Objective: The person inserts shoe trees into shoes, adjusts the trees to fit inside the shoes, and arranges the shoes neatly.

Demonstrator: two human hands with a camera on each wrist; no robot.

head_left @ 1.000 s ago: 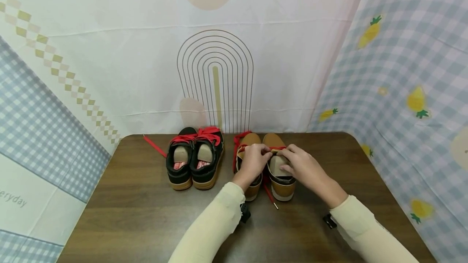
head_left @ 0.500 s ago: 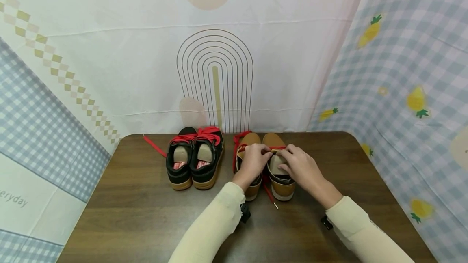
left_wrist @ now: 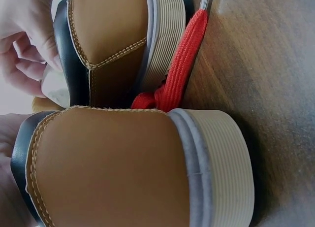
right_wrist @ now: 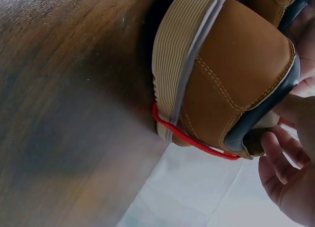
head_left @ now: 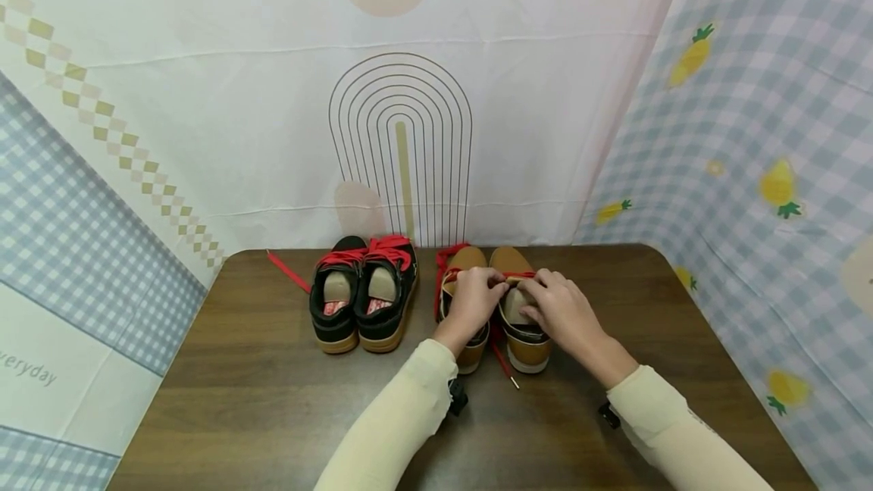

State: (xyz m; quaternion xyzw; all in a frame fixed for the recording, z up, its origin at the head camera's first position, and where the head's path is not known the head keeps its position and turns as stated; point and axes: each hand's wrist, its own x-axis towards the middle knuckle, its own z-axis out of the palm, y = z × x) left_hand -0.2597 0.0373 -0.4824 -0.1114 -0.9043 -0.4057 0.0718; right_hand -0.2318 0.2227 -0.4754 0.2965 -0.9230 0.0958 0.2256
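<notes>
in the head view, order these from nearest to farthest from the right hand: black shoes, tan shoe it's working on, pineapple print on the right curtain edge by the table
1. tan shoe, under the right hand.
2. pineapple print, right of it at the table edge.
3. black shoes, far left past the left hand.

I see my right hand (head_left: 559, 309) has moved a little left, closer over the right tan shoe (head_left: 521, 309). My right forearm came in too.
</notes>
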